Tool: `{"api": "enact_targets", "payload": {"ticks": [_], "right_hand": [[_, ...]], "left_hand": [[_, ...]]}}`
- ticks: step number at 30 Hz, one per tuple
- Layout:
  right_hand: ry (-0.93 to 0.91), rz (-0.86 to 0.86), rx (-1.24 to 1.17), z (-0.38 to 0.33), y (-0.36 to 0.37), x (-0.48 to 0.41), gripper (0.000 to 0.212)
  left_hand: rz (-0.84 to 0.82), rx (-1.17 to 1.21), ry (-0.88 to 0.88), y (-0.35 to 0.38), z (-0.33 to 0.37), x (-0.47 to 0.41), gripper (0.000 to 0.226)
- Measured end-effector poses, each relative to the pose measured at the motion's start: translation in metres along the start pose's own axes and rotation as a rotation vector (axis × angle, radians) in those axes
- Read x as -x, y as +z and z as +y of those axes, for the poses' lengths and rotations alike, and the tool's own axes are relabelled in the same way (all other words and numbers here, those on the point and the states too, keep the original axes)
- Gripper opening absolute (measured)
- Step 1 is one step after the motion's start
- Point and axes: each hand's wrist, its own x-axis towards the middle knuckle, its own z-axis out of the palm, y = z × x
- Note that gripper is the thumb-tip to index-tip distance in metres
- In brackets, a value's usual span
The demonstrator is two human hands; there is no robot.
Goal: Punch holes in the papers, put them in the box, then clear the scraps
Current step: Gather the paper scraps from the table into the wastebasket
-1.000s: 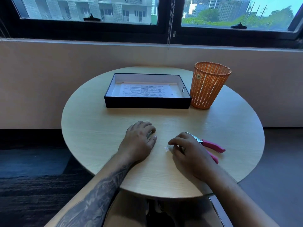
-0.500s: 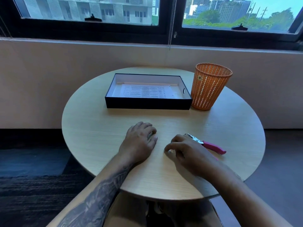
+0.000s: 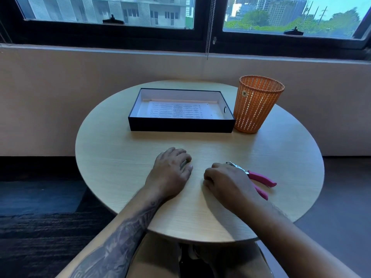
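Papers (image 3: pixel 176 110) printed with rows of text lie flat inside the black box (image 3: pixel 180 126), which has a white interior and sits at the far side of the round wooden table (image 3: pixel 120 167). Just to the right of the box, close enough that I cannot tell whether they touch, stands an upright orange mesh wastebasket (image 3: pixel 257 105). Nearer the person, the left hand (image 3: pixel 170 171) rests palm down on the table, its fingers loosely bent and holding nothing that shows. The right hand (image 3: pixel 226 181) lies a little apart from it, knuckles up and fingers curled under toward the tabletop; whether they pinch anything cannot be told. A hole punch (image 3: pixel 261 179) with pink handles and a metal head lies on the table just behind and beside the right hand, partly hidden by it, and the hand does not grip it. Beyond the table runs a low wall under a dark-framed window (image 3: pixel 208 39).
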Motion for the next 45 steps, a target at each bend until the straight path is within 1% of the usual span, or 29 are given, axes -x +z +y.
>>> {"api": "enact_targets", "payload": {"ticks": [5, 12, 16, 19, 21, 24, 28, 30, 34, 39, 42, 45], "right_hand": [[-0.047, 0.046, 0.034, -0.001, 0.003, 0.003, 0.014], [-0.130, 0.042, -0.009, 0.007, 0.009, 0.007, 0.018], [-0.125, 0.004, -0.022, 0.012, 0.015, 0.007, 0.017], [-0.030, -0.010, -0.192, 0.017, 0.012, 0.006, 0.016], [0.036, 0.012, -0.333, 0.022, 0.006, 0.005, 0.015], [0.101, -0.016, -0.461, 0.026, -0.009, 0.003, 0.015], [0.156, -0.042, -0.623, 0.034, -0.018, -0.005, 0.018], [0.173, -0.018, -0.714, 0.041, -0.023, -0.011, 0.021], [0.191, 0.048, -0.780, 0.054, -0.050, -0.030, 0.018], [0.210, 0.185, -0.804, 0.090, -0.107, -0.075, 0.020], [0.257, 0.284, -0.713, 0.123, -0.140, -0.109, 0.021], [0.298, 0.312, -0.672, 0.156, -0.161, -0.141, 0.020]], "left_hand": [[0.002, 0.008, -0.006, 0.001, -0.001, 0.000, 0.027], [0.007, 0.002, 0.004, 0.000, -0.001, 0.000, 0.028], [0.010, 0.002, 0.005, 0.000, 0.000, 0.000, 0.028], [0.011, 0.006, 0.003, -0.001, 0.000, 0.001, 0.028], [0.012, 0.007, 0.002, 0.000, 0.000, 0.001, 0.027], [0.012, 0.014, 0.003, 0.000, -0.001, -0.001, 0.026], [0.039, 0.114, -0.027, 0.001, -0.003, -0.002, 0.023], [0.053, 0.172, -0.017, -0.002, -0.001, -0.008, 0.022], [0.060, 0.240, 0.052, -0.022, 0.019, -0.045, 0.027], [0.073, 0.289, 0.122, -0.044, 0.056, -0.128, 0.024], [0.085, 0.243, 0.196, -0.048, 0.081, -0.179, 0.024], [0.094, 0.162, 0.282, -0.048, 0.106, -0.220, 0.028]]}}
